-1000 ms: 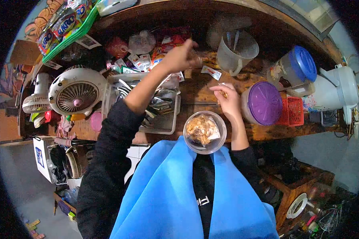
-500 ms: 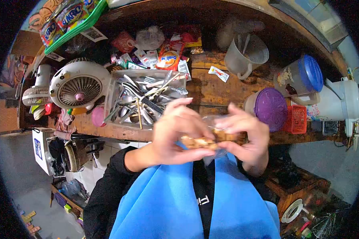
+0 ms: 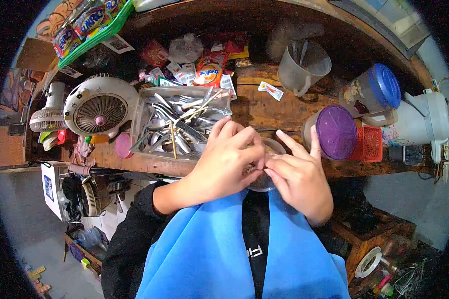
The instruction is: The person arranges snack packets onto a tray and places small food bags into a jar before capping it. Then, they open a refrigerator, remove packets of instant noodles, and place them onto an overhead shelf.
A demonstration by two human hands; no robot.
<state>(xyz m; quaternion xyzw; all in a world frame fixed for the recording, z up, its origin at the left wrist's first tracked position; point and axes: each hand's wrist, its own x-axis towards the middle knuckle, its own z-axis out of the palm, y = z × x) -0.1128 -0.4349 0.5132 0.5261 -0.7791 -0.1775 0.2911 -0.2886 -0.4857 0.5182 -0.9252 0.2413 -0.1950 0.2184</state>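
My left hand (image 3: 232, 162) and my right hand (image 3: 299, 179) meet above a clear round container (image 3: 273, 147) at the table's front edge. The fingertips of both are pinched together, and the fingers hide what is between them. Two fingers of my right hand stretch upward, while its thumb and index finger are closed. My hands cover most of the container, so its contents are mostly hidden. Left of my hands is a clear tray (image 3: 224, 110) full of spoons, forks and sticks. To the right stands a tub with a purple lid (image 3: 336, 132).
A small white-and-red sachet (image 3: 270, 90) lies on the wooden table (image 3: 257, 117). Behind it stands a clear pitcher (image 3: 304, 67). A blue-lidded container (image 3: 384, 85), a red basket (image 3: 371, 144) and a white appliance (image 3: 424, 122) are at right. A fan (image 3: 101, 107) stands at left.
My left hand has come back from the packets behind the tray to the container. Both hands have closed in to a pinch over it, after a blurred motion there.
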